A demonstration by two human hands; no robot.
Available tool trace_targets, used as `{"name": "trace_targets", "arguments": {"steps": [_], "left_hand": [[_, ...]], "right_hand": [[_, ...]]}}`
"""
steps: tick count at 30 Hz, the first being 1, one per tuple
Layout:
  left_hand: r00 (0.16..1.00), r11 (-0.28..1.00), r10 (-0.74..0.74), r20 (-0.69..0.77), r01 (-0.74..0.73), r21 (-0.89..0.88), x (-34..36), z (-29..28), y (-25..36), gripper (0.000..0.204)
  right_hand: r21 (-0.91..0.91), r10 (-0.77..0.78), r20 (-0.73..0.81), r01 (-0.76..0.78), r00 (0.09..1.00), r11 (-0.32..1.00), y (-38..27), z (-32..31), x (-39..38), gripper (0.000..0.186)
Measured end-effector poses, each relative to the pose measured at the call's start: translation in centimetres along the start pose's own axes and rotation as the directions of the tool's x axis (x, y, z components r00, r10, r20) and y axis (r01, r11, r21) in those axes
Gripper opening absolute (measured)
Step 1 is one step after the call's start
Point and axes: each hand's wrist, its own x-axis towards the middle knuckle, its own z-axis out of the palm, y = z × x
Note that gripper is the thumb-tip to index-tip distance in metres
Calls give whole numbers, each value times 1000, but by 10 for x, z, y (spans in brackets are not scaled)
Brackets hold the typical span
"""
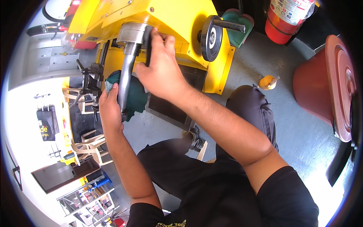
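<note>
The left hand gripped the steel shaft near its lower end while the right hand, just above, closed on a black lever; steadying the shaft seemed wise

Spindle under machine head; handwheel right (extinguisher farther right).

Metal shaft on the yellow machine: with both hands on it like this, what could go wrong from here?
1. The left hand grips the metal shaft near its lower end against a green cloth; the cloth could snag or slip.
2. The right hand sits beside the steel collar, a possible pinch point.
3. The person crouches close to the yellow machine, leaving little room to pull back.
</note>
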Motion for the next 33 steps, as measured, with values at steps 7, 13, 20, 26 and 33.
{"name": "trace_targets", "arguments": {"steps": [7, 13, 20, 26, 33], "left_hand": [[996, 991, 70, -61, -63, 118, -3, -29, -23, 34], [999, 995, 26, 26, -28, 97, -9, -5, 2, 41], [939, 966, 203, -276, -238, -101, -16, -9, -15, 29], [791, 662, 394, -467, -597, -453, -42, -62, 32, 25], [232, 494, 850, 473, -666, -560, -123, -172, 118, 40]], "right_hand": [[-220, -380, 1, 371, 925, 902, 20, 41, -16, 78], [-190, -120, 15, 121, 993, 974, 20, -4, 5, 74], [-208, -143, 80, 157, 986, 965, 2, -6, -13, 76], [-266, -169, 125, 197, 978, 944, 3, -5, 1, 76], [60, 27, 187, -39, 982, 997, 21, -5, -1, 75]]}}
